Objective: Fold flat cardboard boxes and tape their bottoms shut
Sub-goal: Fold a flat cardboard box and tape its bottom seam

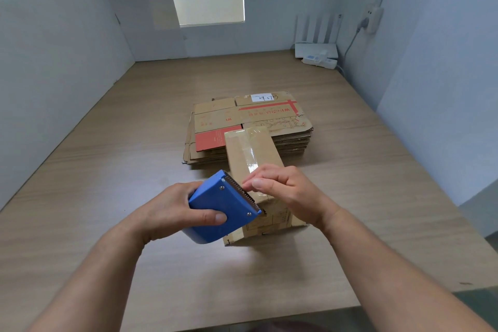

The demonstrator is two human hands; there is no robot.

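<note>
The person's left hand (172,213) and right hand (291,191) are bare, as are both forearms (377,259) up to the frame's edge. The fingers (213,217) end in short, plain, neatly trimmed nails.

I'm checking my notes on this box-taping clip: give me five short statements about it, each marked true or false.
1. The left hand holds a blue tape dispenser. True.
2. The right hand lies flat on the table. False: it pinches the clear tape beside the dispenser's toothed blade, above the folded box.
3. The folded box's top face carries clear tape. True.
4. The stack of flat cardboard lies nearer the person than the folded box. False: it lies behind the box.
5. The power strip sits at the table's far left corner. False: it sits at the far right corner.
</note>
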